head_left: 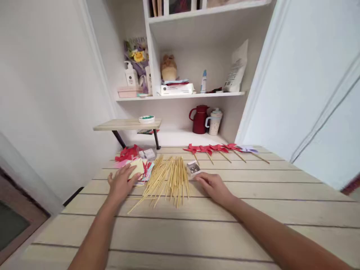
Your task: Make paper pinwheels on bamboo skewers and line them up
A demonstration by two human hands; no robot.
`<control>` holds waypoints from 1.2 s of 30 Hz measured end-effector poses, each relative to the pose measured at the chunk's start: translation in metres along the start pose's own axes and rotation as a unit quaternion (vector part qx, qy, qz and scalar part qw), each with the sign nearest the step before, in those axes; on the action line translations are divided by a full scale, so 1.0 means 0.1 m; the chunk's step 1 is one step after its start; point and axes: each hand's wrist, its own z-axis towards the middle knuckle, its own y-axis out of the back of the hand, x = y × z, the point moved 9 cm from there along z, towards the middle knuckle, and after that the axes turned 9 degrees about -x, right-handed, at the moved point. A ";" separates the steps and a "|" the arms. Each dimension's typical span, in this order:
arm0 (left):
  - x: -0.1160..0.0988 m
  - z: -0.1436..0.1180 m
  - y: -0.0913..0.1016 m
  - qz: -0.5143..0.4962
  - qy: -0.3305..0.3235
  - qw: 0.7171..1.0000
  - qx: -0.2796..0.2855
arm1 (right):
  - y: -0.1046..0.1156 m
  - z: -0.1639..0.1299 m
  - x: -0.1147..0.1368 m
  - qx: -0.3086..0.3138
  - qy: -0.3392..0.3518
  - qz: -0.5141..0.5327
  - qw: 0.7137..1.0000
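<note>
Nearest the camera, two bare forearms reached out over the pale plank table (253, 225). The left hand (121, 182) lay flat, fingers loosely spread, its fingertips resting on the stack of coloured paper squares (140, 168), gripping nothing. The right hand (214, 186) rested palm down on the boards with fingers relaxed and slightly apart, empty, just short of the small clear box (193, 168). Between the hands lay the fanned pile of wooden sticks (168, 178), touching the paper stack on one side and near the box on the other. A careless sweep of either hand could likely have scattered the sticks or nudged the box off its spot, since both sat loose on the smooth surface; the top sheets might also have slid under the left palm. Farther back, a row of finished red pinwheels (213, 149) ran along the table's far edge, with one pale purple pinwheel (249, 149) at its right end. Beyond stood a red jug (199, 119) and a white cup (214, 122) in the shelf recess. The box's contents were too small to make out, and the top shelf was cut off.
</note>
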 end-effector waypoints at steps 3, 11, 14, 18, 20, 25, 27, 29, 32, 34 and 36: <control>-0.04 0.02 0.00 -0.008 -0.017 1.000 -0.011 | 0.00 -0.01 0.02 0.007 0.005 -0.005 1.000; -0.05 0.02 0.29 -0.036 -0.001 0.991 -0.129 | -0.03 0.01 0.06 0.040 -0.007 -0.014 0.999; -0.08 -0.04 0.52 -0.027 -0.013 0.971 -0.238 | -0.05 0.01 0.05 0.048 -0.017 -0.016 0.999; -0.18 -0.16 0.74 -0.009 -0.071 0.935 -0.346 | -0.03 0.02 0.04 0.034 -0.027 0.000 0.999; -0.25 -0.22 0.87 -0.010 -0.099 0.913 -0.396 | 0.03 0.03 0.07 0.007 -0.044 0.029 0.999; -0.83 -0.48 1.19 -0.036 -0.207 0.848 -0.487 | 0.04 -0.01 0.16 -0.001 -0.167 0.250 0.954; -1.30 -0.63 1.17 -0.051 -0.301 0.831 -0.465 | -0.15 -0.09 0.24 0.078 -0.227 0.366 0.899; -1.78 -0.83 1.09 -0.079 -0.394 0.808 -0.432 | -0.29 -0.16 0.31 0.135 -0.284 0.465 0.827; -2.36 -1.14 0.84 -0.101 -0.523 0.766 -0.359 | -0.25 -0.13 0.35 0.127 -0.309 0.566 0.754; -2.59 -1.27 0.68 -0.103 -0.570 0.742 -0.337 | -0.12 -0.07 0.34 0.095 -0.309 0.604 0.729; -2.72 -1.28 0.57 -0.100 -0.572 0.740 -0.338 | 0.01 -0.03 0.31 0.068 -0.314 0.619 0.717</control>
